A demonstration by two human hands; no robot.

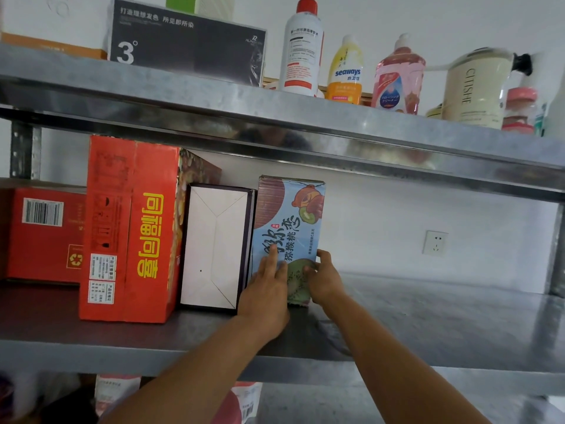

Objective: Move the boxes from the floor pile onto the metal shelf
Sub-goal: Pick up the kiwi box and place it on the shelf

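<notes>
Between the two hands, on the middle board of the grey metal shelf (428, 325), stands the blue cardboard box (287, 221) printed with kiwi fruit, upright on its narrow end. The left hand (269, 289) lies flat on its front face, fingers straight and pressing. The right hand (325, 280) pinches the box's right edge, thumb in front and fingers round the side. Judging by its thin printed card, the box is probably light and stiff but easy to dent. It is also tall enough to tip, so a hold low on both side edges looks safest. Just left of the left hand, a white box with dark edges (214, 249) touches it. Further left stand a tall red carton with yellow lettering (131, 231) and a low red carton (42, 234). All are closed, so their contents are hidden. Above the hands, the upper board carries a dark grey box (186, 44) and a white bottle with a red cap (301, 50) among other bottles.
</notes>
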